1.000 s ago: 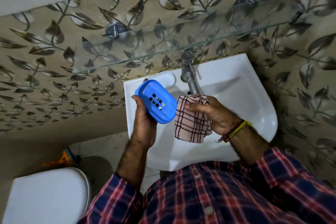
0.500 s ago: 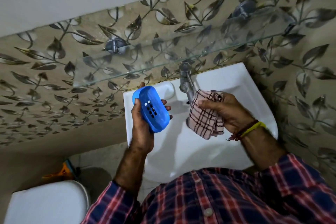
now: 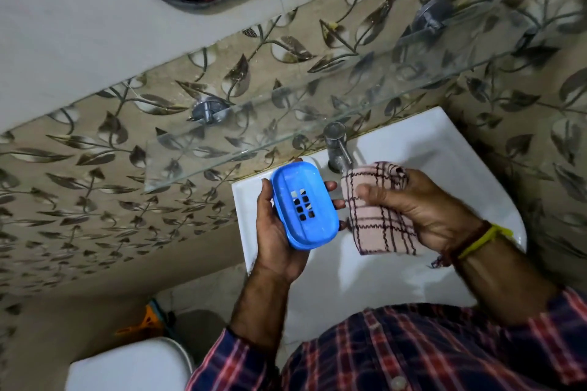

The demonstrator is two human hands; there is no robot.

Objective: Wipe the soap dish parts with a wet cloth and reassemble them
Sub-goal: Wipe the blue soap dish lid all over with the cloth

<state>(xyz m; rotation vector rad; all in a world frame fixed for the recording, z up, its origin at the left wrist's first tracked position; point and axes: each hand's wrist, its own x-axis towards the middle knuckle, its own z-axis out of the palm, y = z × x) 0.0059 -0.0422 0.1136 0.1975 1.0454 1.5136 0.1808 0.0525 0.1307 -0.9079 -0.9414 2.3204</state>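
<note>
A: What fills most of the view?

B: A wall of beige tiles printed with dark leaves [image 3: 95, 194], and against it a white ceramic wash basin [image 3: 460, 168]. A clear glass shelf [image 3: 254, 143] on round metal brackets runs above the basin's back edge.

A: And below that?

B: At the bottom, the person's dark checked shirt with red lines [image 3: 428, 355]. A white toilet lid [image 3: 127, 368] sits at the lower left.

A: Anything on the basin itself?

B: A steel tap [image 3: 338, 146] stands at the back rim, its spout partly hidden behind the cloth.

A: Where's the dish?

B: The blue oval plastic soap dish part [image 3: 305, 205], with a cluster of small drain slots in its middle, is held over the basin's left edge. The left hand [image 3: 276, 232] cradles it, thumb on the near side and fingertips curled round the far side.

A: The other hand?

B: The right hand [image 3: 413, 209], yellow and brown threads at the wrist, is closed around a pink cloth with dark check lines [image 3: 378, 216], thumb pressed on its face. Cloth and dish are just beside each other; I can't tell if they touch.
</note>
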